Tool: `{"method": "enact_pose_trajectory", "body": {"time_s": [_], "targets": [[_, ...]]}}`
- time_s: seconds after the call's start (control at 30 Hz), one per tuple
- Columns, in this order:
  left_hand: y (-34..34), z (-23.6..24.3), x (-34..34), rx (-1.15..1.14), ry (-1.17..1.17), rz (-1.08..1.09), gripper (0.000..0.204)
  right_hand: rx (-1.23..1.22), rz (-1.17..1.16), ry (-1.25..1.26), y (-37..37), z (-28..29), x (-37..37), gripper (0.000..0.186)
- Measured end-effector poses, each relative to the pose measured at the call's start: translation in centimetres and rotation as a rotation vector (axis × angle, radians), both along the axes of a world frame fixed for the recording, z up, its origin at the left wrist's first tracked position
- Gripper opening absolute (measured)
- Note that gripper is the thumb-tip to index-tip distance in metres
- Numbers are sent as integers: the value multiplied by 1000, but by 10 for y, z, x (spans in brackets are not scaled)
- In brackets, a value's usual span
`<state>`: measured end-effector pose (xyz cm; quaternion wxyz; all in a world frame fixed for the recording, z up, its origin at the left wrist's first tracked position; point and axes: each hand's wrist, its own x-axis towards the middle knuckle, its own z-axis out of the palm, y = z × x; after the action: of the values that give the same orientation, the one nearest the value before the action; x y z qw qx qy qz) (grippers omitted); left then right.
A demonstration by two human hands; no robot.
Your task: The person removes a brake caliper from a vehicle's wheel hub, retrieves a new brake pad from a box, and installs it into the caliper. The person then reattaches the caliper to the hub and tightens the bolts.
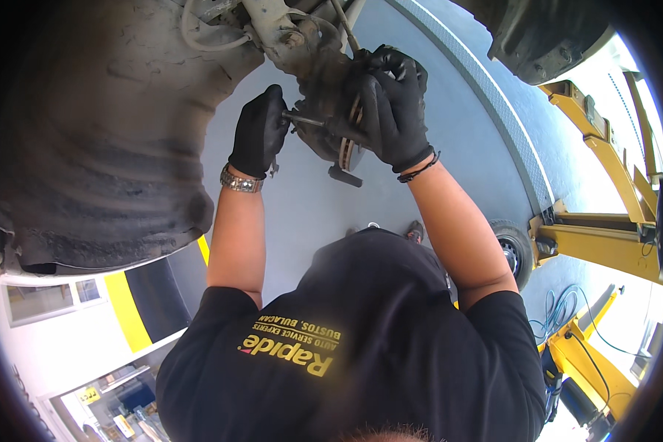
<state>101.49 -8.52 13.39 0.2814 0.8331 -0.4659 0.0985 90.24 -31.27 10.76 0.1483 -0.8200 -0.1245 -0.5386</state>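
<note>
A brake disc (348, 151) with a pale, vented edge sits under the raised vehicle, with the dark brake assembly (318, 96) around it. My left hand (260, 132), in a black glove, is closed around a thin metal rod-like tool (306, 119). Its far end reaches the dark parts beside the disc; the rest is hidden in my fist. My right hand (399, 110), also gloved, lies over the disc's right side with its fingers curled against dark brake parts. What sits between those fingers is hard to make out.
A dark wheel-arch liner (118, 147) fills the upper left. Above the brake is a suspension arm (280, 33). Yellow lift arms (604, 239) stand at the right, near a wheel (512, 250) and a coiled blue hose (563, 309). Grey floor (309, 214) lies below.
</note>
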Motion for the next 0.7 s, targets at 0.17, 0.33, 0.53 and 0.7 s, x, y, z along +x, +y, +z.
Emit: {"method": "enact_pose_trajectory", "body": {"time_s": [0.17, 0.33, 0.53, 0.7], "targets": [[-7, -3, 3, -34, -112, -22, 13, 232, 91, 78, -2, 5, 8, 26], [-10, -2, 12, 16, -24, -53, 17, 189, 106, 116, 0, 8, 0, 26], [-33, -14, -13, -67, -27, -198, 22, 417, 181, 76, 3, 5, 4, 27], [-40, -11, -28, -170, 134, -241, 27, 328, 153, 131, -1, 7, 6, 27]]}}
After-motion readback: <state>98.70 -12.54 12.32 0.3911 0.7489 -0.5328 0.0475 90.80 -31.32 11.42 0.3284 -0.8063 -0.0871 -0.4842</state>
